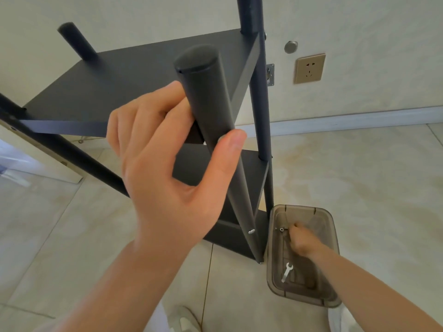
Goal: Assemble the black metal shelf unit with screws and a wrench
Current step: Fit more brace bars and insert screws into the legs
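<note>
The black metal shelf unit (134,75) stands on the tiled floor, its top shelf close below the camera. My left hand (167,159) wraps around the near front post (206,97), thumb on the right side, fingers behind. My right hand (303,240) reaches down into a smoky clear plastic box (328,300) on the floor beside the shelf's foot. Its fingertips pinch at a small dark screw (281,229) at the box's far end. A silver wrench (287,272) lies loose on the box bottom, near my wrist. A silver screw head (251,231) shows low on the near post.
A wall with a gold socket plate (310,68) and a round metal stud (290,47) runs behind the shelf, with a white skirting board (359,119) below. A pale board (48,161) leans at the left. White shoes (184,319) show at the bottom edge.
</note>
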`<state>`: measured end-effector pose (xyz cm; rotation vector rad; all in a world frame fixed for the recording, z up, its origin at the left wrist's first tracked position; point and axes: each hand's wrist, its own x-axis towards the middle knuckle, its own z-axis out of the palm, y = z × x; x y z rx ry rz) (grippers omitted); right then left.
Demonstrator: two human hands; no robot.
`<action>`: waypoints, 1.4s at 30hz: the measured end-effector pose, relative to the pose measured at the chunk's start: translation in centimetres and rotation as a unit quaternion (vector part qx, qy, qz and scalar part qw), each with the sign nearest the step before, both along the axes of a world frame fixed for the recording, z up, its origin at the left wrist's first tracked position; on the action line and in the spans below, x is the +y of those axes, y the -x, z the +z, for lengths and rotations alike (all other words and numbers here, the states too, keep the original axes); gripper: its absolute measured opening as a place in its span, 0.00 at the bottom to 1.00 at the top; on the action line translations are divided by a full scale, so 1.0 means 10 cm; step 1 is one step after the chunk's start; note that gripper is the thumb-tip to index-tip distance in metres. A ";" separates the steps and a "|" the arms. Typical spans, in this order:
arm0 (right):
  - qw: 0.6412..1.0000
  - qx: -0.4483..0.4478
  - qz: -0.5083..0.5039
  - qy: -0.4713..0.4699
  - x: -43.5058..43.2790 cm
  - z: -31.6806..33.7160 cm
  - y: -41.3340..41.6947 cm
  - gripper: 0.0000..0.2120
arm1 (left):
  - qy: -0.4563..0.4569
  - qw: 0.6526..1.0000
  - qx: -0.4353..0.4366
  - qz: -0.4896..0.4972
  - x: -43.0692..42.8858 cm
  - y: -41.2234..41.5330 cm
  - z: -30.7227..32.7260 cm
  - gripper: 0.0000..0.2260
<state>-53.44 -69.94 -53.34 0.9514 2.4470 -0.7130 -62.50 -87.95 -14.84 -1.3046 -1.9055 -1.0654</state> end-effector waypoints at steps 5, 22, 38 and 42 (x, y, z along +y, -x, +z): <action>0.999 -0.008 -0.004 -0.052 -0.01 -0.06 -0.03 0.16 | -0.002 1.000 0.001 -0.002 0.01 -0.01 0.01 0.13; 0.991 -0.064 -0.005 -0.117 0.11 -0.18 -0.27 0.18 | 0.011 1.000 -0.006 0.006 0.00 -0.01 0.03 0.14; 0.985 -0.049 0.048 -0.159 0.80 -0.08 -0.68 0.15 | 0.002 1.000 -0.004 0.023 0.04 0.03 0.01 0.18; 0.983 -0.015 0.067 -0.170 1.01 0.21 -0.67 0.07 | -0.005 1.000 -0.008 0.024 0.06 0.04 0.02 0.18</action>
